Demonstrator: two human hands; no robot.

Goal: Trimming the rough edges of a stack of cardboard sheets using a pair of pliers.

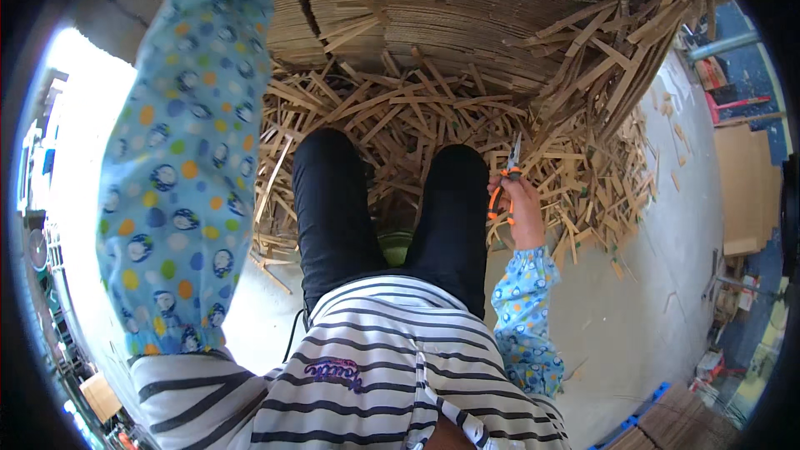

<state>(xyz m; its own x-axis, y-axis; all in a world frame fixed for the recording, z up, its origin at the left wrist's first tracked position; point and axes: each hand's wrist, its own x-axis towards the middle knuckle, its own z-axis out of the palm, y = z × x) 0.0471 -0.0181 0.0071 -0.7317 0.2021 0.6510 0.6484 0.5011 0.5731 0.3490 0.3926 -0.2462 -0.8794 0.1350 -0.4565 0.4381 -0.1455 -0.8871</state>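
My right hand is closed around the orange-and-black handles of a pair of pliers, beside my right knee. The metal jaws point away from me, over the heap of brown cardboard strips. My left arm, in a blue patterned sleeve cover, stretches forward past the top edge, so the left hand is out of sight. Ahead of my knees stands a large stack of cardboard sheets, its layered edges facing me. A loose bunch of cardboard strips hangs at its right end.
Strips lie piled on the pale floor around my feet and to the right. Part of a green seat shows between my thighs. Flat cardboard leans at the far right, near a red tool. More stacked cardboard is at the lower right.
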